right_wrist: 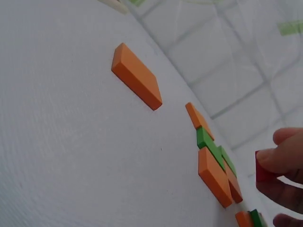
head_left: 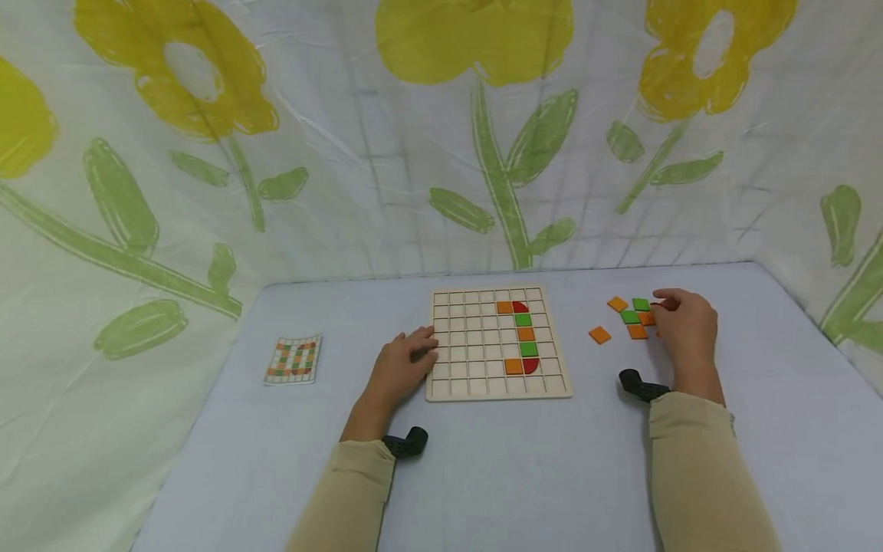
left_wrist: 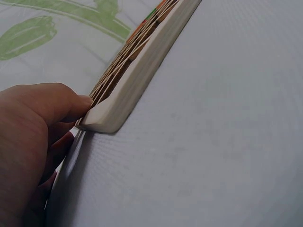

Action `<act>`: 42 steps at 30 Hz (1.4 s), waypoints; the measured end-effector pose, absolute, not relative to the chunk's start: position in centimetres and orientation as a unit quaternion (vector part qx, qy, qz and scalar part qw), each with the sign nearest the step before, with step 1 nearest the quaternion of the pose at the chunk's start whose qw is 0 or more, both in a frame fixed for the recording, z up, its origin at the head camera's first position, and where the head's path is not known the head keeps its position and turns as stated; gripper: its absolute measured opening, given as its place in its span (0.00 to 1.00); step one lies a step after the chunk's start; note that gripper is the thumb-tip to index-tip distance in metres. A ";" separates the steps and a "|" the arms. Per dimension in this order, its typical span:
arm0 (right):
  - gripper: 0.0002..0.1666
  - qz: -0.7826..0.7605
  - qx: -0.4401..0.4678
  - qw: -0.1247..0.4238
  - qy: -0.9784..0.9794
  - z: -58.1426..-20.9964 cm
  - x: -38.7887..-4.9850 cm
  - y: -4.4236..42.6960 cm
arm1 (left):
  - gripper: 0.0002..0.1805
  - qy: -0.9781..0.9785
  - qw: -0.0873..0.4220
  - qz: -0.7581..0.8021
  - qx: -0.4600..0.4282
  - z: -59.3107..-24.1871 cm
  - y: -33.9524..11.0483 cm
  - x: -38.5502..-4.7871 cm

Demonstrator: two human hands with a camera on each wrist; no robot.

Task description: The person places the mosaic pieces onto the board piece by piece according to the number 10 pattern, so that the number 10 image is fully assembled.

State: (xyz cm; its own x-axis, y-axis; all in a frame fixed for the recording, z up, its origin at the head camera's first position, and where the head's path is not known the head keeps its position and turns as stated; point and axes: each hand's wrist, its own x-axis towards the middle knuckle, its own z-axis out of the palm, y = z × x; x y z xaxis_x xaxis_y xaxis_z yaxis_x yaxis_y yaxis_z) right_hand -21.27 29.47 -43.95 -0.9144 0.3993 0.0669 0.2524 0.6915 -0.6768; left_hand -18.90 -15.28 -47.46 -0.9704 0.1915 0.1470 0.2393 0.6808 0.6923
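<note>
Right hand enters at the right edge, partly cut off by the frame; thumb and finger pinch a red piece, whose far side the fingers hide. One lone orange tile lies flat on the pale tabletop, well apart from the others. Nearer the hand, a loose cluster: a narrow-looking orange tile, a green tile beside it, a larger-looking orange tile in front, further green and orange ones behind. At the bottom edge, another orange tile and dark green tile, both cropped. Background: whitish cloth with grey lines.
</note>
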 end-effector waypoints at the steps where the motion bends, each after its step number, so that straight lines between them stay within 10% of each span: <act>1: 0.21 0.351 -0.173 0.108 -0.914 -43.8 -21.3 29.3 | 0.15 -0.916 0.031 -0.382 -0.117 -47.5 -15.3 -18.9; 42: 0.16 0.370 -0.016 0.026 -0.929 -42.0 -22.2 22.3 | 0.15 -0.915 0.037 -0.381 -0.127 -47.4 -15.3 -18.9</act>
